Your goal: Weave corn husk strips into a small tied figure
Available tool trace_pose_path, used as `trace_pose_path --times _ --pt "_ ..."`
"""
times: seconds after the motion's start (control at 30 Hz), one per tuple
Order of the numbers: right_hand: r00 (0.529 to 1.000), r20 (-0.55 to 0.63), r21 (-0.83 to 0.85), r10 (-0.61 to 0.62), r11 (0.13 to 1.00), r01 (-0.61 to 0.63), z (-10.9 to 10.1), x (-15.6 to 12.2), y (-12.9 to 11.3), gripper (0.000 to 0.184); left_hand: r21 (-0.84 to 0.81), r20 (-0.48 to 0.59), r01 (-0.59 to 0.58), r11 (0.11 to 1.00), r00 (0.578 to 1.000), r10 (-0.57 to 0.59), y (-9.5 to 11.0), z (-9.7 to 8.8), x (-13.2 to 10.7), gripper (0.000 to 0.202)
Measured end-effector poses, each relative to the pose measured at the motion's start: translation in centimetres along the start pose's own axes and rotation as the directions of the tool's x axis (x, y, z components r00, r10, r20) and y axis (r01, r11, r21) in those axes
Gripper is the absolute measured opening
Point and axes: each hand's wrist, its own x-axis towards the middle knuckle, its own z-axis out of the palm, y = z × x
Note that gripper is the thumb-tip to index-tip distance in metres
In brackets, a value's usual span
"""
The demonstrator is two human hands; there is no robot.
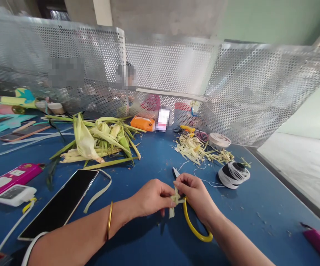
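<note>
Thumb and fingers of my left hand (151,197) are closed on a small folded piece of pale corn husk strips (172,213). My right hand (196,194) pinches the upper end of the same piece, close beside the left. Yellow-handled scissors (190,224) show under my right hand, with the blade tip pointing away from me; whether that hand also grips them is hidden. Beyond my left hand lies a heap of green and pale corn husks (110,138). Past my right hand are husk scraps (190,147) and a spool of white thread (234,175).
On the blue table (154,155), a large black-screened phone (61,203) lies near my left forearm. A magenta box (13,179) and white device (16,194) sit further left. An orange packet (142,123), tape roll (219,140) and perforated metal screen (168,66) stand behind; people are beyond it.
</note>
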Motion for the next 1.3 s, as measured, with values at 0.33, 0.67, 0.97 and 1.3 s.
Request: trace_pose_path --times 0.33,0.67,0.97,1.3 --pt "0.999 -0.05 0.039 0.004 0.999 -0.002 0.7 0.2 0.4 0.034 -0.279 0.003 0.095 0.956 0.995 -0.098 -0.2 0.5 0.1 0.027" --pt "0.996 -0.077 0.006 -0.05 0.999 0.051 1.6 -0.4 0.8 0.025 -0.307 -0.069 0.137 0.942 0.984 -0.166 0.0 1.6 0.1 0.033" --pt "0.988 -0.138 0.038 -0.067 0.997 0.073 0.0 0.2 -0.4 0.039 -0.427 -0.216 0.094 0.899 0.955 -0.202 0.9 0.9 0.0 0.036" --pt "0.998 0.003 -0.018 -0.065 0.998 0.065 -0.7 -0.2 -1.2 0.034 -0.386 -0.246 0.067 0.92 0.954 -0.173 1.3 0.3 0.0 0.029"
